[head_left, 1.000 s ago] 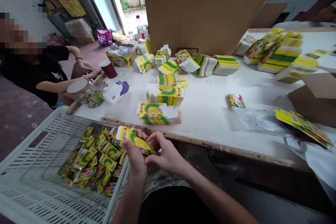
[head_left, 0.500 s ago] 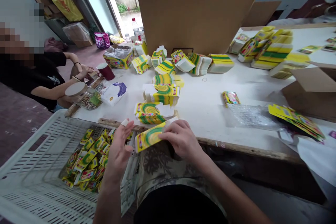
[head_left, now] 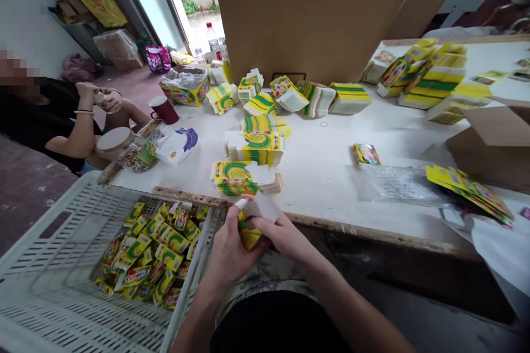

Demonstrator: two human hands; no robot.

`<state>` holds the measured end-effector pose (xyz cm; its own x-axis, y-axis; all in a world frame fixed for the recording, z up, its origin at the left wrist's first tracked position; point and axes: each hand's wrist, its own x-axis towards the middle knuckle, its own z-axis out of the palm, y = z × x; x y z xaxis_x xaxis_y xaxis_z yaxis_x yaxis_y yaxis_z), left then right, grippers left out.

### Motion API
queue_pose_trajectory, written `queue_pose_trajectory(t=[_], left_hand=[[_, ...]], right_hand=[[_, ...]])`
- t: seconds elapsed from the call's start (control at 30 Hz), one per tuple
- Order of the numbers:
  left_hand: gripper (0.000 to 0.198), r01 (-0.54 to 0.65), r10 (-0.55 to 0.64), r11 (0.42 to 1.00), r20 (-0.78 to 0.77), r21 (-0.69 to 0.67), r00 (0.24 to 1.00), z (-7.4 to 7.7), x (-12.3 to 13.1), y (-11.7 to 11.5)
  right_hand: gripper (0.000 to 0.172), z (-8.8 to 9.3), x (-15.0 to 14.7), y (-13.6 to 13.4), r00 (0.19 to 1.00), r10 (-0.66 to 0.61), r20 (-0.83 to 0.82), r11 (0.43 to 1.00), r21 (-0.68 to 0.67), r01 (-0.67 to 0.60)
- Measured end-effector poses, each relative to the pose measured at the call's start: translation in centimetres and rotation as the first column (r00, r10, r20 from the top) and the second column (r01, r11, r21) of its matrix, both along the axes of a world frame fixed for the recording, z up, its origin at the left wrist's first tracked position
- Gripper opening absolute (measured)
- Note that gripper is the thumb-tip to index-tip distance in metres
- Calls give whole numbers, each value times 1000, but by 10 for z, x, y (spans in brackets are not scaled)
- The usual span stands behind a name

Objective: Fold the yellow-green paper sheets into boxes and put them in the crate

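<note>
Head view: your left hand (head_left: 229, 248) and right hand (head_left: 285, 237) grip a half-made carton (head_left: 250, 238), flap (head_left: 267, 204) open; finished-looking boxes (head_left: 144, 253) lie in the crate (head_left: 78, 209) at nine o'clock; flat stacks (head_left: 236, 176) are left on the desk (head_left: 323, 165) at twelve.

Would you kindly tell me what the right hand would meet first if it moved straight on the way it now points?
The right hand would probably meet the yellow carton between the hands first, then the left hand beyond it, though depth there is hard to judge.
</note>
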<state>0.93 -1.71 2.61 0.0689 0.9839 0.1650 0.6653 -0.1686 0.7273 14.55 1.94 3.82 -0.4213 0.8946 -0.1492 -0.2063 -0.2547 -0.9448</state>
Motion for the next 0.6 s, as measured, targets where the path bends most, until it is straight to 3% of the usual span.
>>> queue_pose_trajectory(t=[0.1,0.2,0.27,0.37,0.43,0.53,0.6], left_hand=[[65,13,-13,1000,0,22,1000,-3,-2,0],[60,16,-16,1000,-7,-10,1000,-4,-5,4],[58,45,-45,998,-8,-37,999,-8,-6,7],[49,21,-21,999,-2,44,1000,-17,-3,9],[54,-45,43,995,24,85,999,-23,-2,8],[65,-95,95,995,39,-6,995,-23,-7,4],[60,-106,107,992,16,-65,994,-19,-14,2]], right_hand=[[44,-6,-2,1,999,39,3,999,5,-39],[56,-14,-1,-1,999,10,49,984,176,-19],[66,-18,-1,-4,988,-31,155,930,367,-28],[60,-21,-1,-6,935,-19,353,806,559,-194],[57,-22,0,-3,909,-58,412,770,598,-222],[59,-25,5,2,881,-201,428,772,623,-126],[63,-26,9,4,854,-202,479,759,628,-172]])
